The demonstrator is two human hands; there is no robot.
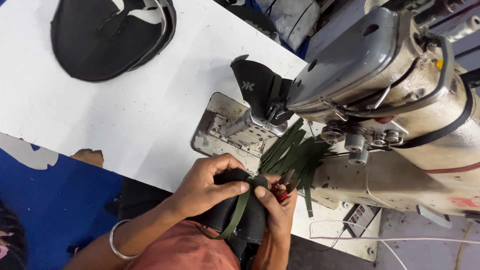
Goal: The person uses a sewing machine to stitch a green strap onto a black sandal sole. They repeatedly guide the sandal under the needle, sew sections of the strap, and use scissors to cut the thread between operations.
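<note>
My left hand (207, 185) grips a black mesh fabric piece (250, 220) from above, thumb pressing an olive green strap (239, 212) that loops down over it. My right hand (277, 207) pinches the same piece and strap from the right, and also holds small red-handled thread snips (285, 182) with their blades pointing up. Both hands work at the near edge of the table, just in front of the sewing machine's metal post (247, 127).
A worn grey sewing machine (380, 75) fills the right side. Another black fabric piece (257, 85) sits under its needle. Several loose olive straps (295, 150) lie beside it. A stack of black pieces (110, 35) rests on the white table (125, 110) at the far left.
</note>
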